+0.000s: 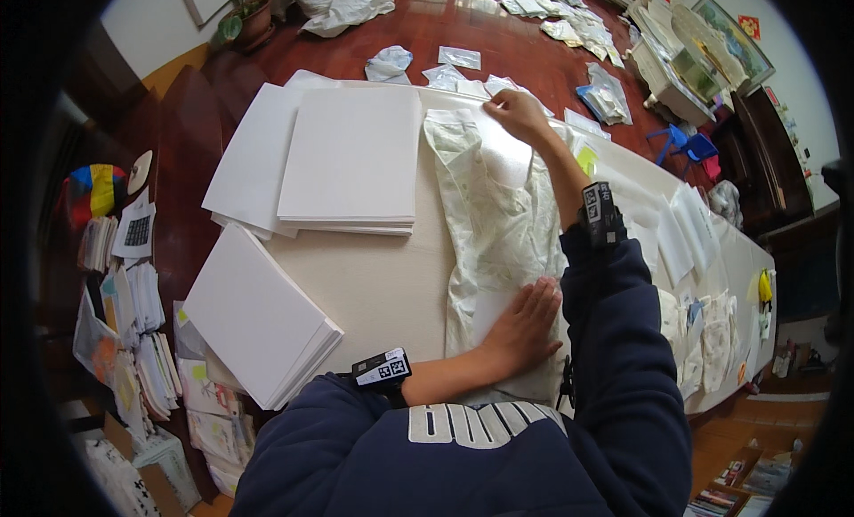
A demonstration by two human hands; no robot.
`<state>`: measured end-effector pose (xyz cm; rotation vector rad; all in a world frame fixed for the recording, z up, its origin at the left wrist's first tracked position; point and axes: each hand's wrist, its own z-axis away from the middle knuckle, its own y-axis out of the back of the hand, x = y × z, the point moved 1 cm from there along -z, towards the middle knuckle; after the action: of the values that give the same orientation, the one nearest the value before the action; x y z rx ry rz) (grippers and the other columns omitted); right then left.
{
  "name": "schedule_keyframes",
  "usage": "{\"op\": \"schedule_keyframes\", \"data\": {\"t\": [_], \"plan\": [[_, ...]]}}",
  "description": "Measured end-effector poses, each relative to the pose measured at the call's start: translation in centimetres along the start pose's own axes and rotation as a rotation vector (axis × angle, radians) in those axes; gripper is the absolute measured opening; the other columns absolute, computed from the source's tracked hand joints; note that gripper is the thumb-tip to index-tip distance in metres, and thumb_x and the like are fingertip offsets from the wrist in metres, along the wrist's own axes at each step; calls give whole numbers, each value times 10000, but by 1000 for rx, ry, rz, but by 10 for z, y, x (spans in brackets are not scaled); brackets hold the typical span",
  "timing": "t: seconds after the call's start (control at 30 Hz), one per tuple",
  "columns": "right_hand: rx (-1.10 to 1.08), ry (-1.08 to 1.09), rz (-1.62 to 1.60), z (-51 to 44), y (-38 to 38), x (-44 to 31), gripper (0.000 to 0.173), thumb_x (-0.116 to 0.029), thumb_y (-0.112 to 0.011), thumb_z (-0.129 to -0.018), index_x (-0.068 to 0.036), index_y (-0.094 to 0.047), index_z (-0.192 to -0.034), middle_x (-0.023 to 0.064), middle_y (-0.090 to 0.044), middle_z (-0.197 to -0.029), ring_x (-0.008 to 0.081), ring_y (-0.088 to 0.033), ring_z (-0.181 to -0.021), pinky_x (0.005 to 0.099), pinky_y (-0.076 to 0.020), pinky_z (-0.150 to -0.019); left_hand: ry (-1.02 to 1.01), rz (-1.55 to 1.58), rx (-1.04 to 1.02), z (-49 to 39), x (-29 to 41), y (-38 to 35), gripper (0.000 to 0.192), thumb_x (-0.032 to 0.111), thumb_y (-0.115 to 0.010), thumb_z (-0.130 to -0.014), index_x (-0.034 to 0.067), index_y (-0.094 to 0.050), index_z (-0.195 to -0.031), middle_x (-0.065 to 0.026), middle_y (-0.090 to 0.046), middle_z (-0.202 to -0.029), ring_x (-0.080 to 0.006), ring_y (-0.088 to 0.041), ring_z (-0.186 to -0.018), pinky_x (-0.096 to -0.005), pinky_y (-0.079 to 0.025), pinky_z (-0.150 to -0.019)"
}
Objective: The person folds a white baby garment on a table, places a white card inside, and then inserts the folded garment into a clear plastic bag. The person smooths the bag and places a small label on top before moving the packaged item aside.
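Note:
A pale green patterned garment, seemingly trousers [460, 250], lies lengthwise on the cream-covered table [373, 277]. My left hand [524, 330] presses flat on its lower part, over a white sheet [490, 310] that shows beside the fingers. At the table's far edge my right hand [510, 113] has bent fingers at the upper edge of a shiny clear plastic bag or film [510, 150] lying at the garment's upper part. Whether the fingers pinch it cannot be told. Left of the garment rests a thick stack of white sheets [350, 156].
Another white stack [257, 317] lies angled at the near left. Clear plastic sleeves [687, 230] and folded pale clothes [714, 343] lie on the right. Packaged items [460, 56] are on the floor beyond the table. Blue stools [694, 145] stand at the right.

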<state>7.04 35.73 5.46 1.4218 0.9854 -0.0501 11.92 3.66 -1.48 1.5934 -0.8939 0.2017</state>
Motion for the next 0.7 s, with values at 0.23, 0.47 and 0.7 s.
{"op": "schedule_keyframes", "data": {"t": [0.23, 0.47, 0.7], "plan": [[-343, -4, 367, 10, -64, -74, 518, -428, -651, -771, 35, -711, -996, 226, -709, -1012, 377, -688, -935, 434, -536, -853, -91, 110, 191, 5, -1, 3, 734, 327, -681, -816, -46, -430, -1396, -240, -406, -1458, -372, -306, -1420, -530, -173, -1190], [-102, -13, 452, 8, -93, -79, 318, -238, -641, -801, 43, -706, -937, 250, -699, -1008, 401, -682, -949, 444, -553, -825, -167, 45, 409, 18, -3, -16, 522, 229, -615, -778, -18, -606, -1238, -219, -552, -1333, -376, -415, -1352, -531, -243, -1168], [-24, -322, -64, -20, -78, -32, 265, -149, -607, -842, 79, -701, -937, 263, -708, -932, 356, -720, -861, 436, -560, -716, -193, 81, 308, 17, -6, -24, 624, 200, -587, -798, -20, -490, -1374, -254, -429, -1445, -426, -329, -1399, -589, -164, -1185]]}}
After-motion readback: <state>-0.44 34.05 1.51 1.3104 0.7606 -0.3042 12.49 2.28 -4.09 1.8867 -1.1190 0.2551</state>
